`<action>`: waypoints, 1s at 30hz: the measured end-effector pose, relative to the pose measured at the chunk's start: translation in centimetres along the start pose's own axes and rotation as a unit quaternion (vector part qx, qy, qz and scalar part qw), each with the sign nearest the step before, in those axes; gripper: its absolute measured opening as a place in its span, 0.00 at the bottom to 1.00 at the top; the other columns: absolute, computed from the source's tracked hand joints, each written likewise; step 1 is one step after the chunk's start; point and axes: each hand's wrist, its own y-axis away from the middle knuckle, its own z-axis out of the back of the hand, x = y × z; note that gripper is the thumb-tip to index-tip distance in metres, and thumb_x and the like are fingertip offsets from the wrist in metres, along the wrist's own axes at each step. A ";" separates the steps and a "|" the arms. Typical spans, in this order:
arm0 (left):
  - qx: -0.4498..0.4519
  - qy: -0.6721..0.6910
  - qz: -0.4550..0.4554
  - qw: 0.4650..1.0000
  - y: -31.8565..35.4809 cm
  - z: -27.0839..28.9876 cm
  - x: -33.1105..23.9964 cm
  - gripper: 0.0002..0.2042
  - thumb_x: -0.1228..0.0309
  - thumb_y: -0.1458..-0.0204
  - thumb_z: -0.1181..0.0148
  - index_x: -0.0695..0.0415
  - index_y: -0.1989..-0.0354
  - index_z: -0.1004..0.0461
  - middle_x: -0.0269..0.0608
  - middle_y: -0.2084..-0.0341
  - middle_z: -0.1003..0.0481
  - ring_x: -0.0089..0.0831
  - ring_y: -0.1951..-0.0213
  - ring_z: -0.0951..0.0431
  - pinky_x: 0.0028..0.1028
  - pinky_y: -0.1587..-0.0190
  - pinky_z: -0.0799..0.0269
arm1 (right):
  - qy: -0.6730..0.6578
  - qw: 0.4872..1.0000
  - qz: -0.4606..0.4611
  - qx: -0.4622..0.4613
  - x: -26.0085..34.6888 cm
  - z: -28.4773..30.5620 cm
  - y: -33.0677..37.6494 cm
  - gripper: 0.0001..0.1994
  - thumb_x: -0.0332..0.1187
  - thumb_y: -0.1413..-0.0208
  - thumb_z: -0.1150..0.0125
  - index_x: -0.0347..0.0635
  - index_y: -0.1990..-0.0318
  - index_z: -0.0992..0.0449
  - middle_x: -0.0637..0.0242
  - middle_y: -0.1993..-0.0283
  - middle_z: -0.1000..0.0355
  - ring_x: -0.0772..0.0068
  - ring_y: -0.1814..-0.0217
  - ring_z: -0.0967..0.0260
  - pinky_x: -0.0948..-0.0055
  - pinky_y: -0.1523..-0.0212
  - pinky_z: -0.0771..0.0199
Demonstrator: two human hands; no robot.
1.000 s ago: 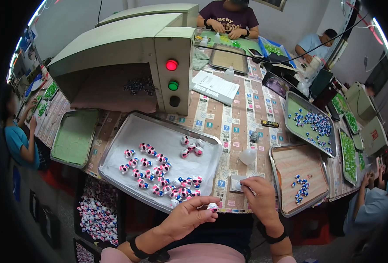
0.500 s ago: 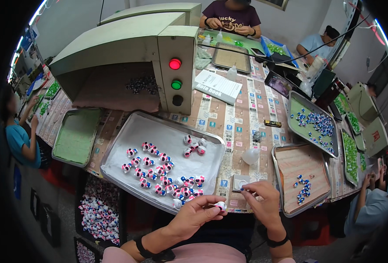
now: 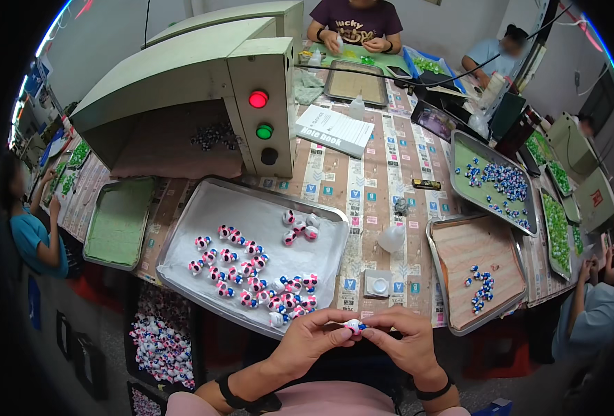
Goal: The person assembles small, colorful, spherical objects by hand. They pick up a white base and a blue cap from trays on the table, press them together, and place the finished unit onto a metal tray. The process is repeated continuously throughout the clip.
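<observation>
Close to the table's front edge, my left hand (image 3: 312,343) pinches a small white, pink and black figurine (image 3: 351,324). My right hand (image 3: 407,343) meets it from the other side, thumb and forefinger closed on a small blue piece (image 3: 363,326) that touches the figurine. Fingertips cover part of both. A metal tray (image 3: 195,208) lined with white cloth lies left of my hands. It carries several similar figurines (image 3: 257,283), many with blue parts. Just beyond my right hand sits a small square block (image 3: 377,283) with a round white patch on top.
A white squeeze bottle (image 3: 391,238) and a battery (image 3: 426,184) lie ahead. Right: a tray (image 3: 452,256) with small blue pieces (image 3: 482,288), and a green-lined tray (image 3: 468,149). A large machine (image 3: 260,83) with lit buttons stands back left. Co-workers sit around.
My right hand has moved left from the square block to the figurine in my left hand. The two hands now meet. The whole view has shifted slightly.
</observation>
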 end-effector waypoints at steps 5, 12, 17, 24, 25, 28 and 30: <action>0.002 -0.036 -0.016 0.999 0.1 0.0 -0.1 0.16 0.76 0.42 0.42 0.66 0.46 0.29 0.46 0.57 0.23 0.31 0.57 0.21 0.26 0.53 0.22 | 0.060 0.995 0.073 -0.004 -0.4 0.0 -0.1 0.10 0.23 0.56 0.28 0.39 0.63 0.17 0.63 0.68 0.22 0.71 0.66 0.26 0.76 0.65 0.27; 0.043 -0.050 0.004 0.998 0.2 0.7 -1.3 0.15 0.76 0.42 0.43 0.66 0.47 0.29 0.46 0.60 0.23 0.31 0.59 0.20 0.27 0.55 0.21 | 0.054 0.992 0.103 0.041 -0.5 0.3 -0.6 0.11 0.25 0.56 0.28 0.39 0.62 0.18 0.62 0.66 0.22 0.66 0.65 0.26 0.72 0.63 0.28; -0.052 -0.282 -0.156 0.945 -0.5 3.1 -4.4 0.11 0.73 0.44 0.39 0.64 0.55 0.24 0.39 0.64 0.23 0.24 0.66 0.22 0.23 0.65 0.25 | 0.072 0.993 0.071 0.059 1.2 0.4 -1.0 0.13 0.26 0.53 0.30 0.39 0.58 0.19 0.59 0.62 0.22 0.62 0.62 0.25 0.70 0.60 0.27; -0.172 -0.721 -0.315 0.593 -2.8 7.9 -8.6 0.09 0.74 0.56 0.35 0.61 0.65 0.23 0.44 0.65 0.27 0.44 0.58 0.30 0.38 0.52 0.35 | 0.142 0.987 0.078 -0.002 -0.2 1.9 -0.4 0.11 0.25 0.50 0.33 0.37 0.58 0.19 0.58 0.63 0.22 0.69 0.65 0.25 0.76 0.66 0.25; -0.171 -0.724 -0.306 0.594 -2.8 8.1 -8.6 0.08 0.74 0.56 0.35 0.60 0.66 0.23 0.44 0.65 0.27 0.45 0.56 0.32 0.40 0.51 0.36 | 0.145 0.986 0.078 -0.007 -0.4 2.1 -0.3 0.10 0.24 0.50 0.33 0.36 0.59 0.19 0.58 0.64 0.22 0.69 0.65 0.25 0.76 0.66 0.25; -0.163 -0.741 -0.295 0.580 -3.3 8.2 -9.4 0.15 0.73 0.57 0.33 0.60 0.59 0.25 0.46 0.60 0.29 0.46 0.53 0.33 0.41 0.50 0.37 | 0.147 0.987 0.066 -0.019 -0.8 2.9 0.0 0.09 0.24 0.50 0.33 0.36 0.60 0.19 0.57 0.64 0.22 0.67 0.65 0.25 0.75 0.66 0.25; -0.151 -0.747 -0.306 0.571 -4.1 7.9 -10.2 0.20 0.71 0.56 0.33 0.59 0.53 0.28 0.49 0.56 0.31 0.48 0.51 0.34 0.42 0.48 0.37 | 0.138 0.989 0.040 -0.023 -0.8 3.4 0.2 0.10 0.24 0.51 0.33 0.37 0.60 0.19 0.57 0.63 0.22 0.64 0.63 0.24 0.73 0.66 0.25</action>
